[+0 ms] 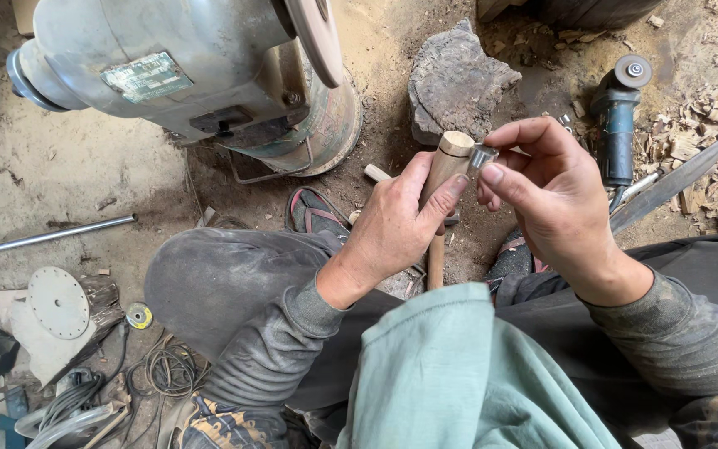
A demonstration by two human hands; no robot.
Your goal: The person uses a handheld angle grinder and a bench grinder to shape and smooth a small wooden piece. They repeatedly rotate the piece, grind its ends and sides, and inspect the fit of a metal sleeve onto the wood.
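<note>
Pale green cloth (467, 382) drapes over the person's lap at the bottom of the view, nearest the lens, with grey sleeves reaching forward from it. Above the knees, the wooden handle (445, 170) stands nearly upright in the left hand (392, 229), whose fingers wrap closed around its shaft, thumb pressed along the side just under the rounded pale top. The right hand (554, 204) pinches a small metal ring (483, 156) between thumb and forefinger, holding it against the upper edge of the handle, touching it at the side of the tip. Below the hands, the handle's lower end runs down between the legs toward the dirt floor (85, 166). Beyond the hands lies a rough grey chunk of wood (459, 83), and to its right a blue angle grinder (618, 116) rests among wood chips (708, 108). A large grey motor machine (184, 66) sits at upper left, a metal rod (43, 237) beside it.
</note>
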